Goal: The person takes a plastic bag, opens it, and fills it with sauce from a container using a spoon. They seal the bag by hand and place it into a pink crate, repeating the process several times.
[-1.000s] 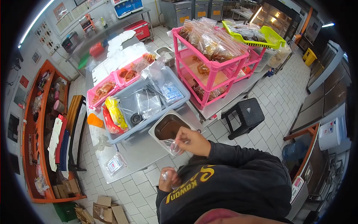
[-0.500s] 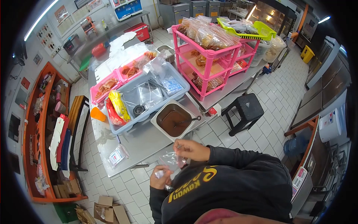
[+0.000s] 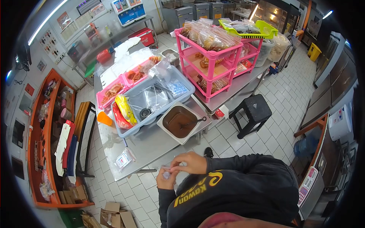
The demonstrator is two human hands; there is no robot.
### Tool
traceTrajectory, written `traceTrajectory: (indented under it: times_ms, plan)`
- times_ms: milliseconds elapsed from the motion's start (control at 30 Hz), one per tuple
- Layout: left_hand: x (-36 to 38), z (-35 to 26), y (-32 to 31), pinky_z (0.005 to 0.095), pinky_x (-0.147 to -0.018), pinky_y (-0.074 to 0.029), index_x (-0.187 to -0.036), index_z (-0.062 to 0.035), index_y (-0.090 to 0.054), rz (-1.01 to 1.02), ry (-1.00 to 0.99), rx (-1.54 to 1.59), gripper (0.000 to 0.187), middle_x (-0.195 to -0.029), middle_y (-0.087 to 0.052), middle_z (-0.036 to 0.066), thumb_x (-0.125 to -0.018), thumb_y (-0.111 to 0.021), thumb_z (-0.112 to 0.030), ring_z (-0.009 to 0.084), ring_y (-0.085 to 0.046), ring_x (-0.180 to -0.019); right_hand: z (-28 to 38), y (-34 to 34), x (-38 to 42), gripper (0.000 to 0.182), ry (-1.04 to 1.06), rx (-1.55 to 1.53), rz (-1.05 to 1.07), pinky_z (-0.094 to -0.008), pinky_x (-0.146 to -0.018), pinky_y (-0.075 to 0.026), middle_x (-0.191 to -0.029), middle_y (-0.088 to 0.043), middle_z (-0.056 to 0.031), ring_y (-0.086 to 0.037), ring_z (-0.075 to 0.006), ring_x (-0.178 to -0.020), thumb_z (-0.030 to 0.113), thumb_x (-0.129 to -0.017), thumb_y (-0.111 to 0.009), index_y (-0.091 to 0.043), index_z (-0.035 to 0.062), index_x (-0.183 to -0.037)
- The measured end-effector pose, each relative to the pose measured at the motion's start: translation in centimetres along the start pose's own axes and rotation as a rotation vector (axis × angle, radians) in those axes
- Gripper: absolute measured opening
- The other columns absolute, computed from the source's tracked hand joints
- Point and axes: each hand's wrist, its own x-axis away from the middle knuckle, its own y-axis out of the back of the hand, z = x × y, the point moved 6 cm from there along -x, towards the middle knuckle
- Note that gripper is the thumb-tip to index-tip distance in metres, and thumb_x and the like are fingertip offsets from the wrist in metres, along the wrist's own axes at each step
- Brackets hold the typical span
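Note:
Close to my body, below the steel table's front edge, my left hand (image 3: 166, 178) is closed on a small clear plastic bag (image 3: 166, 174). My right hand (image 3: 190, 162) meets it from the right, its fingertips pinched together at the bag's top. Just above my hands on the table stands a steel container (image 3: 181, 123) of brown sauce with a ladle (image 3: 197, 120) resting in it. A blue-grey tub (image 3: 152, 104) behind it holds clear bags, a black round item and a yellow packet. A packet of small bags (image 3: 124, 159) lies at the table's front left.
Pink tiered racks (image 3: 207, 70) of filled bags stand at the back right beside a green basket (image 3: 266, 31). A black stool (image 3: 253, 114) is on the floor at right. Orange shelving (image 3: 53, 152) and a bench (image 3: 81, 125) stand at left; a cardboard box (image 3: 116, 214) lies below.
My hands have come together, the right moving down and left to the bag's top. The bag, stretched between them before, is now mostly hidden. The view has shifted slightly.

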Motion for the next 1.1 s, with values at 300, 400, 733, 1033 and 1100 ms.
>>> traceTrajectory:
  times_ms: [300, 400, 733, 1033, 1100]
  plan:
    - [0.6, -1.9, 0.7, 0.0201, -0.043, -0.035, -0.078, -0.0072, -0.054, -0.062, -0.101, -0.105, 0.022, -0.067, -0.053, 0.000, -0.079, -0.074, -0.015, 0.0057, -0.046, -0.050, -2.6, -0.7, -0.2, 0.024, -0.294, -0.299, 0.049, -0.0273, -0.077, -0.048, -0.090, -0.070, -0.0102, -0.066, -0.0153, -0.079, 0.023, -0.085, -0.065, -0.070, 0.0045, -0.099]
    - [0.9, -2.4, 0.8, 0.0198, -0.042, -0.035, -0.077, -0.0076, -0.054, -0.185, -0.100, -0.037, 0.021, -0.070, -0.051, 0.000, -0.080, -0.073, -0.016, 0.0053, -0.046, -0.053, -1.9, -0.3, -0.5, 0.023, -0.247, -0.270, -0.004, -0.0272, -0.078, -0.048, -0.089, -0.070, -0.0089, -0.064, -0.0126, -0.081, 0.022, -0.086, -0.064, -0.069, 0.0039, -0.099]
    - [-0.6, 1.3, -0.7, 0.0206, -0.043, -0.034, -0.105, -0.0114, -0.050, 0.328, 0.078, 0.801, 0.020, -0.100, -0.055, 0.004, -0.089, -0.061, -0.018, 0.0087, -0.041, -0.066, -2.9, -1.7, -0.5, 0.025, -0.542, -1.055, 0.160, -0.0219, -0.077, -0.045, -0.095, -0.060, -0.0018, -0.054, -0.0082, -0.084, 0.020, -0.092, -0.059, -0.059, 0.0011, -0.109]
    - [-1.6, -2.9, -1.8, 0.0206, -0.042, -0.036, -0.095, -0.0067, -0.046, 0.458, 0.156, 0.809, 0.017, -0.095, -0.048, 0.007, -0.086, -0.059, -0.010, 0.0120, -0.041, -0.073, -5.3, -0.9, -0.7, 0.018, -0.721, -1.696, -0.036, -0.0216, -0.052, -0.032, -0.090, -0.055, -0.0030, -0.038, -0.0068, -0.058, 0.010, -0.089, -0.054, -0.047, 0.0101, -0.106]
    - [-2.8, -1.8, -1.6, 0.0214, -0.048, -0.039, -0.091, -0.0059, -0.046, 0.363, 0.158, 0.648, 0.018, -0.090, -0.047, 0.006, -0.082, -0.061, -0.008, 0.0121, -0.041, -0.073, -5.0, -0.5, -1.2, 0.025, -0.582, -1.620, -0.083, -0.0196, -0.055, -0.033, -0.086, -0.053, 0.0000, -0.040, -0.0046, -0.061, 0.006, -0.088, -0.057, -0.042, 0.0097, -0.107]
